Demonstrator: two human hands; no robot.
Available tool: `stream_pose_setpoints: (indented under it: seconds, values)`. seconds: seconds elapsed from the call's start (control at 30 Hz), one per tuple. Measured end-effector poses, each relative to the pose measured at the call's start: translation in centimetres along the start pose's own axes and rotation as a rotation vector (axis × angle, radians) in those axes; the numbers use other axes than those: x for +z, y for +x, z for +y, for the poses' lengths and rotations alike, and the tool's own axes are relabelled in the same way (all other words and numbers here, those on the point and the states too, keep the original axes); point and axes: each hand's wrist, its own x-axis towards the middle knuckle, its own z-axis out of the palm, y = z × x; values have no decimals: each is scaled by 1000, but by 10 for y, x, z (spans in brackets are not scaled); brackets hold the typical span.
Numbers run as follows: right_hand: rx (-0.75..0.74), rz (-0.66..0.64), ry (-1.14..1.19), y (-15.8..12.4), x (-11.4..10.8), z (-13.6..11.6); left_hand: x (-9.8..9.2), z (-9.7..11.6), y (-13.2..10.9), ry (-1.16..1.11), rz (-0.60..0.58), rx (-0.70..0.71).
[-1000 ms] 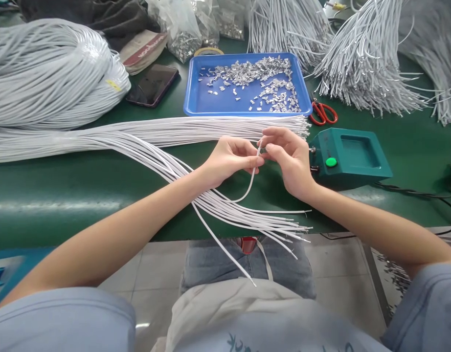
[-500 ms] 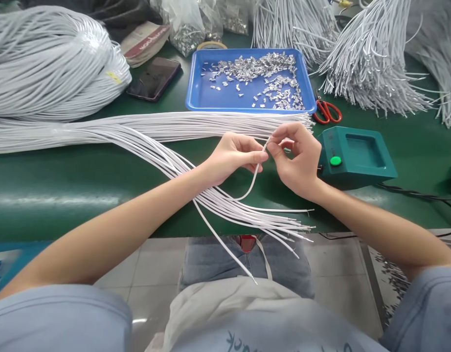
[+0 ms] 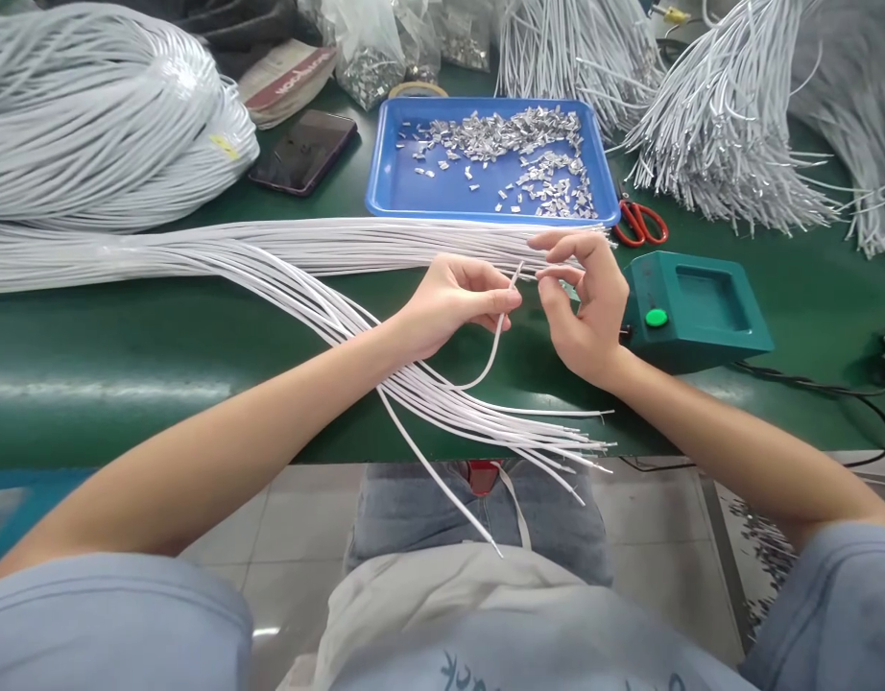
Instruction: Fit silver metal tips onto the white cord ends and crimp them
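Between thumb and fingers, my left hand pinches a white wire close to its end, which points up. The rest of that wire curves down to a fanned-out group of white wires lying under my left forearm, their stripped ends over the table's front edge. My right hand is just right of the wire's tip, apart from it, with thumb and fingers spread. Behind both hands runs a straight bundle of white wires. A green device with a lit green button sits beside my right hand.
A blue tray holds many small metal terminals. Red-handled scissors lie at its right corner, a phone to its left. Large wire bundles hang over the back right; a coiled bundle fills the back left. Black cables trail right.
My right hand has let go of the wire's tip and drawn slightly right, its fingers opening. My left hand still pinches the wire, with little movement.
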Motion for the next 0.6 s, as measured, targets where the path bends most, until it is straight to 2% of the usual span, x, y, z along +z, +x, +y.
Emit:
stream_pose_setpoints:
  seconds: [0.07, 0.23, 0.6]
  values:
    - [10, -5, 28, 0, 1, 0, 0, -1, 0, 6, 1, 7]
    - [-93, 21, 11, -2, 1, 3, 2, -1, -1, 38, 8, -3]
    - [-110, 66, 23, -2, 2, 6, 2, -1, -1, 53, 45, -1]
